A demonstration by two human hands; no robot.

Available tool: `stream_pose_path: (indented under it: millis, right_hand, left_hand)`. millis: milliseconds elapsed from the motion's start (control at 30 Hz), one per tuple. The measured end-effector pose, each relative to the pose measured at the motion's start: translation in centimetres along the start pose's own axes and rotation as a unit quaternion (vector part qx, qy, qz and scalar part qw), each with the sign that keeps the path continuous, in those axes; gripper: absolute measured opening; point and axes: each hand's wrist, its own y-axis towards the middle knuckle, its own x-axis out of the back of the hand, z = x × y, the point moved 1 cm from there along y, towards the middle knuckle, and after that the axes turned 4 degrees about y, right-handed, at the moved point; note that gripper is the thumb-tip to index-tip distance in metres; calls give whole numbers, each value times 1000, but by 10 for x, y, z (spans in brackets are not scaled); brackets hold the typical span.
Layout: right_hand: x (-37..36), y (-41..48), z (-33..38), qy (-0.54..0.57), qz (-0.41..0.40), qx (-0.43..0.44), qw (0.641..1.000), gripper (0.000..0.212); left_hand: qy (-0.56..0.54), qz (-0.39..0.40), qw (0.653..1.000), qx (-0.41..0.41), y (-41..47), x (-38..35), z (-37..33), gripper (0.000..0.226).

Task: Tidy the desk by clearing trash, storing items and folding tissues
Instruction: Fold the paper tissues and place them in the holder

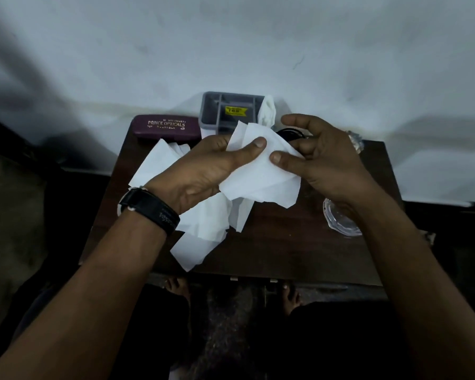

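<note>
Both my hands hold one white tissue above the small dark wooden desk. My left hand, with a black watch on its wrist, pinches the tissue's upper left part with the thumb on top. My right hand pinches its right edge. More loose white tissues lie crumpled on the desk under my left hand and reach to the front edge. Another tissue sticks up beside the grey organiser tray at the back.
A maroon spectacle case lies at the back left against the wall. A clear glass dish sits at the desk's right edge under my right forearm. A black cable shows behind the tissue. My bare feet are visible below the desk.
</note>
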Motion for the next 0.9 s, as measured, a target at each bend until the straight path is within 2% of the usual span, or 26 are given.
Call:
stream_pose_path:
  millis: [100, 167, 267, 367, 433, 600, 833, 900]
  right_hand:
    - [-2, -1, 3, 69, -1, -18, 997, 56]
    - [-1, -2, 8, 136, 12, -33, 990, 61]
    - [3, -5, 15, 230, 50, -43, 971, 66]
    - [5, -7, 19, 271, 96, -47, 956, 64]
    - [4, -6, 18, 243, 95, -44, 964, 65]
    - [-1, 1, 10, 61, 30, -25, 997, 63]
    - [1, 4, 11, 10, 7, 2, 1000, 62]
    - [2, 4, 10, 10, 12, 2, 1000, 63]
  left_hand:
    - [-47, 1, 999, 5, 2, -5, -2, 41]
    - [-128, 3, 992, 19, 5, -5, -2, 50]
    - [-247, 33, 968, 33, 11, -1, 2, 60]
    - [-286, 47, 956, 50, 15, 2, 8, 70]
    - [-282, 49, 957, 55, 15, 1, 11, 74]
    - [-220, 31, 974, 43, 13, -3, 10, 63]
    - [-165, 17, 986, 15, 11, -6, 3, 64]
    - [-131, -13, 991, 10, 12, -6, 4, 59]
